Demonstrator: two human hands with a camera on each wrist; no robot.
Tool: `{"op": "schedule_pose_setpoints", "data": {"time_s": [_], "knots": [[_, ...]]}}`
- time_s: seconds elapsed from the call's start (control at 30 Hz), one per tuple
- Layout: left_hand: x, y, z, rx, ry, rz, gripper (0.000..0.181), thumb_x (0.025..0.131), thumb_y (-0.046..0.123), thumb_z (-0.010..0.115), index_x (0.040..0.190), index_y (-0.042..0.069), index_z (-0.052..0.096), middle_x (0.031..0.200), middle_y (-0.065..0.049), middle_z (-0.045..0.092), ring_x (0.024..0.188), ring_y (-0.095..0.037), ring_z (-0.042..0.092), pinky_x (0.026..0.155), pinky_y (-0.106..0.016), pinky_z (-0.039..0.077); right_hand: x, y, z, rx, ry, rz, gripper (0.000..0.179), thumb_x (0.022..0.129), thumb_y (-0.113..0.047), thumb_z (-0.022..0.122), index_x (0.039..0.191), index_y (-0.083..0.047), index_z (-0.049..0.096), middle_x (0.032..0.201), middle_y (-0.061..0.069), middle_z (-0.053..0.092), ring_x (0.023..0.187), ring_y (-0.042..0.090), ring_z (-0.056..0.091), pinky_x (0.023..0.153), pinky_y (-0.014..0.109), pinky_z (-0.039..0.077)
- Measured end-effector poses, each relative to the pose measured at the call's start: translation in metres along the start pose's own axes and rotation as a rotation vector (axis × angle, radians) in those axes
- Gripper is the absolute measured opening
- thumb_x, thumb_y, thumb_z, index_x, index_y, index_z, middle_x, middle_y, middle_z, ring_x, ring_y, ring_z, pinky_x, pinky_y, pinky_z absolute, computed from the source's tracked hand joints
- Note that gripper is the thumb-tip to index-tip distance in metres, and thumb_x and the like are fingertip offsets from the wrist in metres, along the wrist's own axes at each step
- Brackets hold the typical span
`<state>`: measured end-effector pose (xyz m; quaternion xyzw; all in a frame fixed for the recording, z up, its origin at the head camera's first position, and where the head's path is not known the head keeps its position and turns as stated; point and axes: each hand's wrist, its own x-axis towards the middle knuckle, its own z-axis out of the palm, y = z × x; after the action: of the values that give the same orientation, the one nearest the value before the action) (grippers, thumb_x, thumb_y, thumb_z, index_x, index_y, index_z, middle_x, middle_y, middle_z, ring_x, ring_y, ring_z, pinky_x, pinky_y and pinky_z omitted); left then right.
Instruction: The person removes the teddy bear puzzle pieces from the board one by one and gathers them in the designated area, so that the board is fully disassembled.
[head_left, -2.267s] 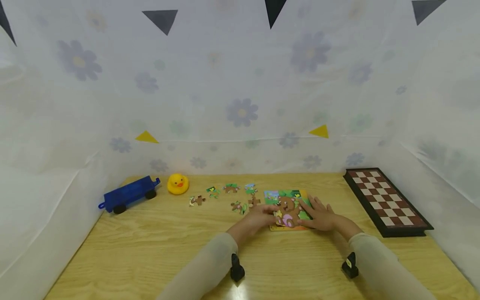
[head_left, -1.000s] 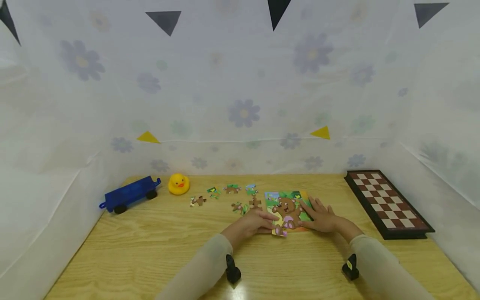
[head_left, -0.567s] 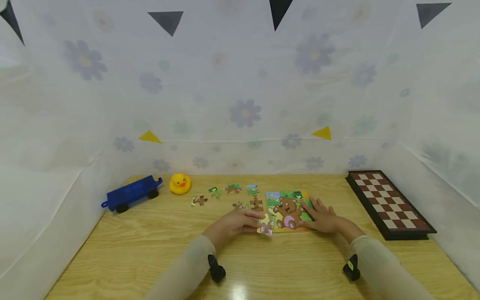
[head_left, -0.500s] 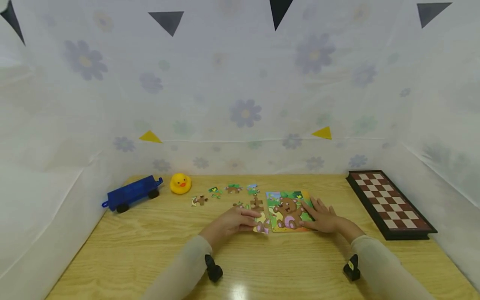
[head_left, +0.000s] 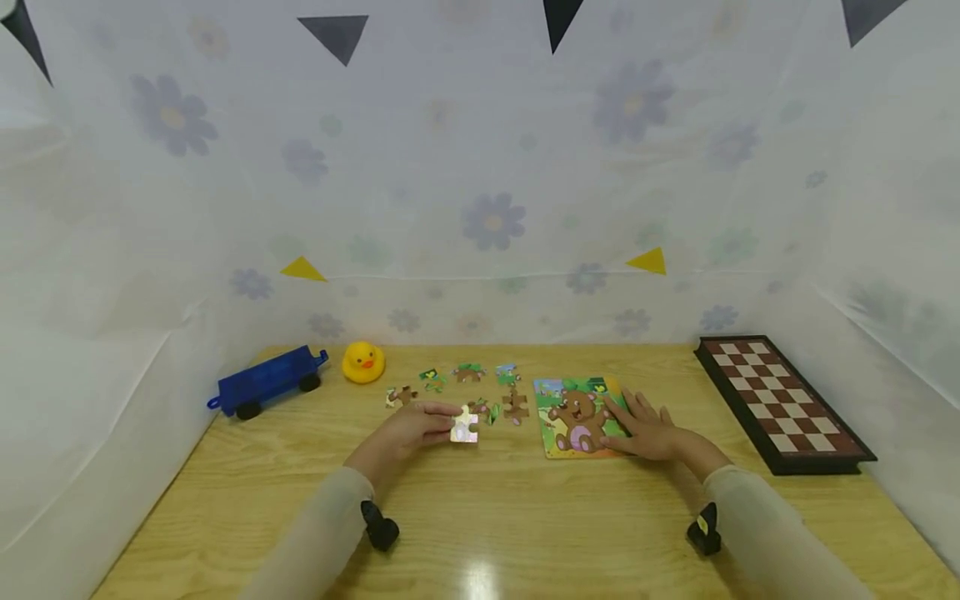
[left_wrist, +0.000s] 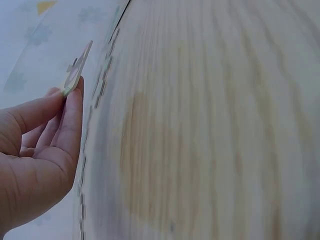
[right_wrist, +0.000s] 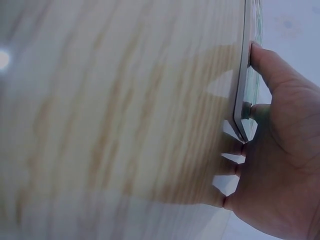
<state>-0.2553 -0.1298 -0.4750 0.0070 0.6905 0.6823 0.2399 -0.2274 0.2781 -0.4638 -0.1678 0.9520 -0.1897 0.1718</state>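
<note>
Between thumb and fingers, my left hand (head_left: 412, 427) pinches a puzzle piece (head_left: 464, 425) with a pale yellow and pink print. The left wrist view shows the same piece (left_wrist: 77, 69) held up clear of the wooden table. My right hand (head_left: 651, 429) rests with spread fingers on the right side of the bear puzzle board (head_left: 551, 417), a square picture of a brown bear. Seen from the right wrist, the thumb and a finger lie at the board's edge (right_wrist: 242, 85). Several loose puzzle pieces (head_left: 515, 406) lie left of the board, some partly behind the held piece.
A yellow rubber duck (head_left: 363, 363) and a blue toy trailer (head_left: 268, 383) stand at the back left. On the right lies a chessboard (head_left: 780, 400) in a dark frame. White patterned cloth (head_left: 480, 308) walls the table at the back and both sides.
My left hand has lifted the puzzle piece off the bear board's lower left and carried it left, near the loose pieces. The right hand stays on the board.
</note>
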Motion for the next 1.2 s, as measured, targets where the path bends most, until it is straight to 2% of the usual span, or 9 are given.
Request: {"op": "schedule_pose_setpoints", "data": {"time_s": [0.17, 0.3, 0.47, 0.7, 0.77, 0.93, 1.07, 1.2], "knots": [[-0.003, 0.003, -0.013, 0.06, 0.132, -0.011, 0.027, 0.092, -0.005, 0.054, 0.118, -0.004, 0.064, 0.121, -0.016, 0.058, 0.092, -0.016, 0.063, 0.082, -0.031, 0.055, 0.0, 0.004, 0.002, 0.01, 0.006, -0.024, 0.09, 0.089, -0.066, 0.043, 0.154, -0.015, 0.006, 0.152, 0.029, -0.012, 0.136, 0.052, -0.013, 0.098, 0.074, -0.014], [-0.003, 0.005, -0.017, 0.128, 0.179, 0.017, 0.026, 0.093, -0.004, 0.053, 0.117, -0.006, 0.063, 0.123, -0.02, 0.057, 0.094, -0.018, 0.063, 0.083, -0.032, 0.055, 0.001, 0.005, 0.002, 0.002, 0.002, -0.011, 0.091, 0.089, -0.068, 0.042, 0.154, -0.016, 0.006, 0.153, 0.028, -0.012, 0.137, 0.05, -0.012, 0.099, 0.073, -0.013], [0.002, 0.005, -0.017, 0.137, 0.237, 0.045, 0.023, 0.092, -0.005, 0.055, 0.113, -0.007, 0.065, 0.119, -0.02, 0.06, 0.088, -0.016, 0.063, 0.08, -0.032, 0.056, 0.003, 0.004, 0.003, -0.03, -0.001, 0.008, 0.089, 0.091, -0.063, 0.043, 0.153, -0.01, 0.007, 0.152, 0.031, -0.01, 0.137, 0.052, -0.01, 0.1, 0.074, -0.009], [0.01, 0.007, -0.014, 0.14, 0.318, 0.035, 0.019, 0.089, -0.005, 0.06, 0.106, -0.006, 0.068, 0.113, -0.018, 0.064, 0.082, -0.014, 0.065, 0.074, -0.029, 0.057, 0.001, -0.002, 0.0, -0.05, -0.011, 0.018, 0.087, 0.094, -0.059, 0.044, 0.152, -0.005, 0.008, 0.152, 0.031, -0.01, 0.137, 0.051, -0.009, 0.101, 0.074, -0.008], [0.012, 0.007, -0.013, 0.147, 0.338, 0.054, 0.018, 0.088, -0.006, 0.061, 0.105, -0.006, 0.068, 0.111, -0.019, 0.064, 0.081, -0.015, 0.065, 0.073, -0.028, 0.058, 0.001, -0.001, 0.0, -0.032, -0.005, 0.01, 0.087, 0.093, -0.058, 0.045, 0.152, -0.006, 0.008, 0.151, 0.032, -0.01, 0.136, 0.053, -0.01, 0.099, 0.075, -0.009], [0.015, 0.006, -0.01, 0.181, 0.405, 0.118, 0.014, 0.084, -0.007, 0.065, 0.097, -0.007, 0.07, 0.101, -0.018, 0.068, 0.078, -0.014, 0.066, 0.07, -0.028, 0.058, 0.002, 0.003, 0.002, -0.018, -0.005, 0.013, 0.096, 0.088, -0.071, 0.04, 0.153, -0.012, 0.003, 0.152, 0.03, -0.012, 0.137, 0.05, -0.013, 0.1, 0.073, -0.013], [0.015, 0.005, -0.009, 0.242, 0.467, 0.163, 0.008, 0.082, -0.004, 0.069, 0.09, -0.005, 0.072, 0.093, -0.014, 0.07, 0.076, -0.015, 0.066, 0.067, -0.027, 0.058, 0.004, 0.007, 0.005, -0.012, 0.01, 0.001, 0.1, 0.083, -0.078, 0.036, 0.154, -0.017, 0.002, 0.153, 0.029, -0.011, 0.137, 0.048, -0.013, 0.1, 0.073, -0.013], [0.015, 0.006, -0.011, 0.322, 0.515, 0.203, 0.006, 0.08, -0.002, 0.072, 0.086, -0.003, 0.074, 0.089, -0.012, 0.071, 0.085, -0.022, 0.066, 0.076, -0.033, 0.057, 0.007, 0.012, 0.01, -0.03, 0.026, 0.001, 0.098, 0.084, -0.078, 0.034, 0.154, -0.019, 0.001, 0.153, 0.028, -0.01, 0.138, 0.048, -0.012, 0.1, 0.073, -0.012]]}}
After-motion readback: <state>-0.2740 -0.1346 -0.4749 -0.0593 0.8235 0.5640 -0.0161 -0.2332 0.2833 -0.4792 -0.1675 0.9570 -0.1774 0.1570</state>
